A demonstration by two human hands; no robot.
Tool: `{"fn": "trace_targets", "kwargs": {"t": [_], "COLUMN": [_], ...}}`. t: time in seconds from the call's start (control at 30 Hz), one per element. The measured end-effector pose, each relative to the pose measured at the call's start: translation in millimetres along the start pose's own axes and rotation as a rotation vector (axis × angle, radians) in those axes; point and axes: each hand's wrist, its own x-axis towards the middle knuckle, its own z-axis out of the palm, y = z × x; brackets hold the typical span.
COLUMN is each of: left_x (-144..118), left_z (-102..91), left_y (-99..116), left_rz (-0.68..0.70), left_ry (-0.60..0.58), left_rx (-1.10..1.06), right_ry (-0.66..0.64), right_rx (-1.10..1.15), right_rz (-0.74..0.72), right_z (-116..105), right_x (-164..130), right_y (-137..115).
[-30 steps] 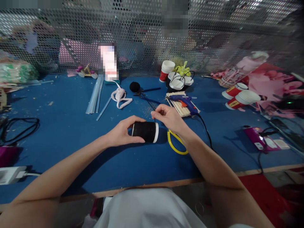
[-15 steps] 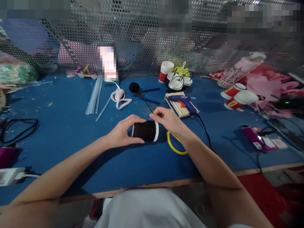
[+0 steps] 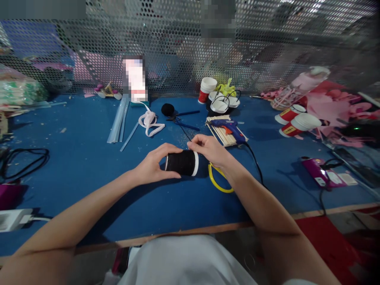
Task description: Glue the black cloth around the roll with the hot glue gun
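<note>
Both forearms reach in from the near edge of the blue table [image 3: 89, 158]. The left hand [image 3: 151, 166] curls around the left end of a black spool [image 3: 181, 162], which lies on its side at mid-table with a white rim on its right end. The right hand [image 3: 210, 149], just right of the spool, pinches a thin black thread [image 3: 186, 134] running farther away. Beyond lies a blue glue gun [image 3: 230, 127].

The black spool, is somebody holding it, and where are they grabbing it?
Yes. The left hand grips the black spool around its left end, lying sideways. The right hand pinches the black thread just above its right end.
</note>
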Motion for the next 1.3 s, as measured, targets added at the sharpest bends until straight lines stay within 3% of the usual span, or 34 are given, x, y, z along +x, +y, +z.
{"fn": "trace_targets", "kwargs": {"t": [0.13,0.3,0.37,0.53,0.67,0.93,1.1,1.3], "left_x": [-0.4,-0.7,-1.0,-1.7,-1.6,-1.0,-2.0,-4.0], "left_z": [1.4,2.0,2.6,5.4,5.7,3.8,7.4,9.2], "left_y": [-1.2,-0.7,-1.8,-4.4,-1.4,0.2,-2.3,-6.0], "left_rz": [-0.027,-0.15,-0.175,-0.124,-0.062,-0.313,-0.285,-0.224], "left_ry": [0.018,0.082,0.111,0.136,0.117,0.022,0.036,0.068], "left_rx": [-0.058,-0.147,-0.139,-0.005,0.08,-0.061,0.026,0.095], "right_ry": [0.037,0.211,0.182,-0.096,-0.009,-0.041,-0.056,-0.009], "right_rx": [-0.083,-0.35,-0.306,-0.046,0.152,-0.023,0.026,-0.059], "right_rz": [-0.03,-0.097,-0.087,0.006,0.091,-0.071,0.009,0.004], "right_z": [0.8,-7.3,-10.9,-1.2,17.7,21.9,24.4,21.9], "right_x": [2.4,0.5,-6.2,-27.4,-35.6,-42.3,-39.4,-36.7], "right_y": [1.8,-5.4,-12.3,-19.4,-12.0,-4.5,-2.0,-4.7]}}
